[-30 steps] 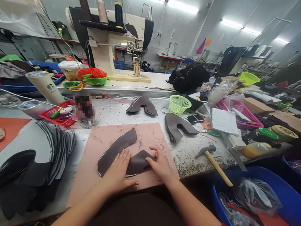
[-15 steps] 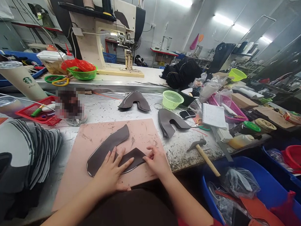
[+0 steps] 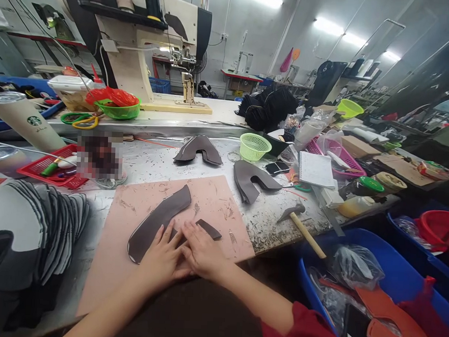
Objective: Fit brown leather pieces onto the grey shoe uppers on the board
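Note:
A dark grey-brown, curved cut piece (image 3: pixel 162 218), like a shoe-upper part, lies flat on a pink board (image 3: pixel 107 262). My left hand (image 3: pixel 164 252) rests on its lower middle with the fingers stretched out. Flat over the right arm of the same piece lies my right hand (image 3: pixel 203 251), its fingertips close to the left hand's fingers. Both hands cover the middle of the piece; its right tip shows past my right hand. Behind the board are two small stacks of similar curved pieces, one farther back (image 3: pixel 198 149) and one to the right (image 3: pixel 246 181).
A thick stack of grey and black pieces (image 3: pixel 56 231) stands at the left. On the right lies a hammer (image 3: pixel 306 233) over the table edge, above a blue bin (image 3: pixel 305 284). A sewing machine (image 3: pixel 121 61) rises behind; a green basket (image 3: pixel 254 147) and a notebook (image 3: pixel 316 169) sit farther back.
My right hand has moved left from the piece's right edge onto its surface, beside my left hand. Its pinched fingers have straightened. The left hand stays in place.

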### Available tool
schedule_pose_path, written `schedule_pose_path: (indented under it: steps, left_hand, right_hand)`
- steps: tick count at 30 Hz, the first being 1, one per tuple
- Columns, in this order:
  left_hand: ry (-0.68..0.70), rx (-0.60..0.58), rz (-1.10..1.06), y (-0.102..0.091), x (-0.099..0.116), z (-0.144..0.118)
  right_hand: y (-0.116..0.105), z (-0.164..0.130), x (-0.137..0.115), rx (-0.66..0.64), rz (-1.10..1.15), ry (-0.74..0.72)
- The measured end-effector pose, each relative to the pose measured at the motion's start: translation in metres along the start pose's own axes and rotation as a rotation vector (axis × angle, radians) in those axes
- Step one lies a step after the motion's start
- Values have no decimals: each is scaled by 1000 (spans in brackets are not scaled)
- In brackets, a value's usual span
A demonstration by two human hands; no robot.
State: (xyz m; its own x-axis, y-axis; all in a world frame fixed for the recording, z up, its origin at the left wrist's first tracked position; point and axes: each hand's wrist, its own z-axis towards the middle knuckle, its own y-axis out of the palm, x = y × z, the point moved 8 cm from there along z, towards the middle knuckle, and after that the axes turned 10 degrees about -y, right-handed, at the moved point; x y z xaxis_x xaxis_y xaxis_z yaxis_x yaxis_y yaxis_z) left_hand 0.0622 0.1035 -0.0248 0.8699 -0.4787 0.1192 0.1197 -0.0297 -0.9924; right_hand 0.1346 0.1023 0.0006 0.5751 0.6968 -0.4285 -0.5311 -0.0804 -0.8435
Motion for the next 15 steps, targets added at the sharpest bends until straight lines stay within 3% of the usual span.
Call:
schedule_pose_path:
  steps: [2,6,10,15]
  left_hand:
    - [35,-5,-4,0,-1,-3]
    - [132,-126,-30,6,2,-11]
    - [105,-232,-71,3,0,-18]
    - [60,-403,-350,-24,-20,-26]
  right_hand:
    - [7,-2,8,-49,-14,93]
    - [8,-11,27,-136,-81,208]
    - [6,-19,31,-221,-89,211]
    - [-14,-12,16,-370,-23,122]
